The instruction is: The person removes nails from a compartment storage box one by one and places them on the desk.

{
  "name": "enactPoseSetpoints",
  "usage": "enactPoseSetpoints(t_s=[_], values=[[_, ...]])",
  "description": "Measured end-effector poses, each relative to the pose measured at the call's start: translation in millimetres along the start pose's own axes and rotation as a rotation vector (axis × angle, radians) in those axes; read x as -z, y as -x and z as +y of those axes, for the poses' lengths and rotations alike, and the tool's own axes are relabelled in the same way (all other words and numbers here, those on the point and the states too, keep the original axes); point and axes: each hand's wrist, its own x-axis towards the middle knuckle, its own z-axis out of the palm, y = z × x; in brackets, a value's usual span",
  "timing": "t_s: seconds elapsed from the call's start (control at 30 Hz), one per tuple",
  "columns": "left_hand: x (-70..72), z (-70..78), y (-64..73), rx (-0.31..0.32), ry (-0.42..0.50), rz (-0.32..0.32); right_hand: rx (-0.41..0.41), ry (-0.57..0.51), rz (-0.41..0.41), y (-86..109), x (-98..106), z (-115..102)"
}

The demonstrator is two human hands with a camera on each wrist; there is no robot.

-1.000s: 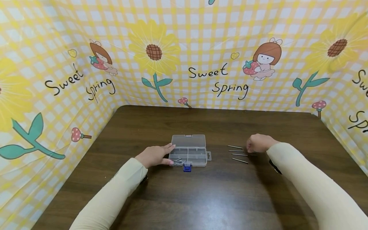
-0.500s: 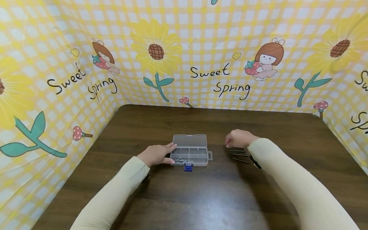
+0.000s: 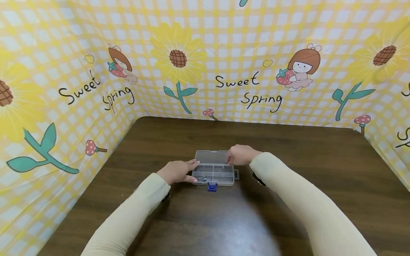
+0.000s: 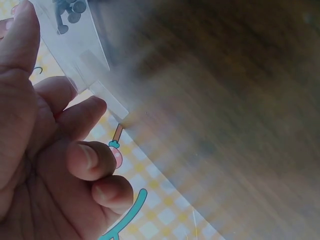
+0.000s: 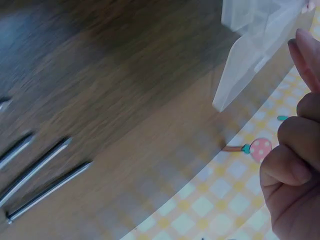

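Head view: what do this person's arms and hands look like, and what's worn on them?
Both arms are in plain, pale cream long sleeves: the left sleeve and right sleeve reach the wrists. Something dark shows under the left cuff and the right cuff; too little is visible to identify it. The left hand and right hand are ungloved.

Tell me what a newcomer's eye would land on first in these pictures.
Probably the yellow checked cloth with its big sunflowers, rising behind the dark table. Next comes the open clear box, a blue latch on its near edge, with the left hand at its left end and the right hand by the right side of its lid. The right wrist view adds loose nails lying on the table.
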Motion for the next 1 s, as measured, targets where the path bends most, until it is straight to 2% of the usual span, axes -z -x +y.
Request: enactPoseSetpoints(t_s=[0.1, 0.4, 0.67, 0.9, 0.93, 1.0], values=[[1.1, -0.5, -0.2, 0.003, -0.003, 0.001, 0.023, 0.017, -0.008, -5.6, 0.4, -6.0], [-3.7, -2.7, -3.4, 0.02, 0.001, -0.03, -0.017, 0.046, -0.072, -12.1, -3.2, -15.7], [-2.4, -0.6, -3.6, 0.039, 0.006, -0.04, -0.014, 0.089, -0.104, -15.4, -10.0, -23.7], [-0.7, 0.0, -3.3, 0.038, -0.015, -0.036, -0.012, 0.101, -0.129, -22.0, -13.7, -23.8], [-0.6, -0.1, -3.6, 0.039, -0.014, -0.036, 0.018, 0.116, -0.115, -25.9, -18.9, -17.2], [-0.6, -0.1, -3.9, 0.039, -0.01, -0.031, 0.032, 0.145, -0.107, -26.2, -19.6, -17.5]])
